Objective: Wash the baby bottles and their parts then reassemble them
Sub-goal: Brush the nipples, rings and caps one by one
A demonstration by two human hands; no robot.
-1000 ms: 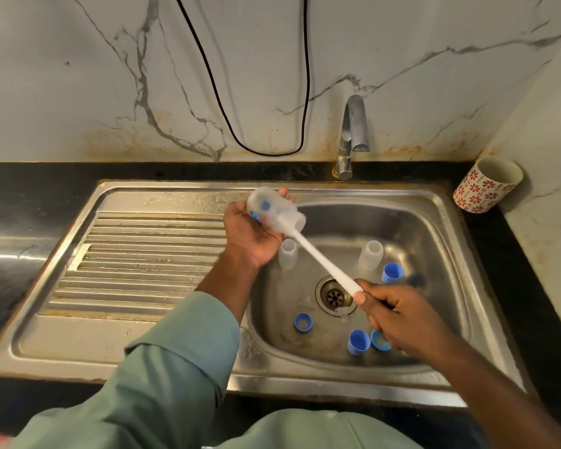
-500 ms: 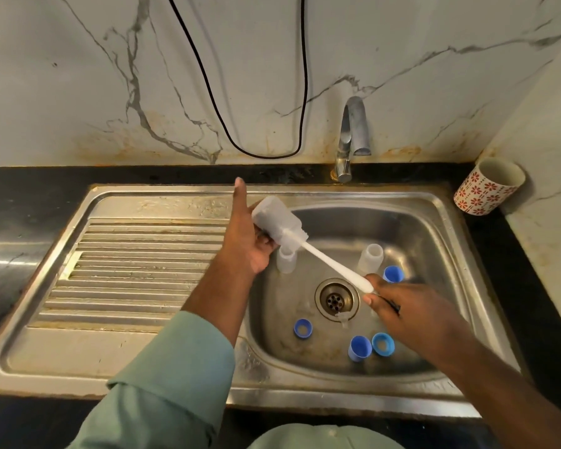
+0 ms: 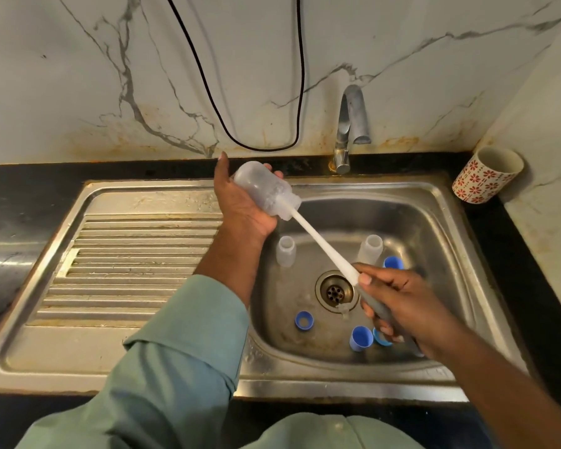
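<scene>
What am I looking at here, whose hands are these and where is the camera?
No machine here: a person wears one wide-angle camera on the head, looking down at their own two hands over a steel sink. The left hand holds a clear bottle tilted, mouth toward the basin. The right hand has its grip on the handle of a white brush, whose head is pushed inside the bottle. In the basin stand two more clear bottles, with several blue parts lying around the drain. Behind the basin is the tap; no water shows running from it. A patterned cup sits on the dark counter at the right.
</scene>
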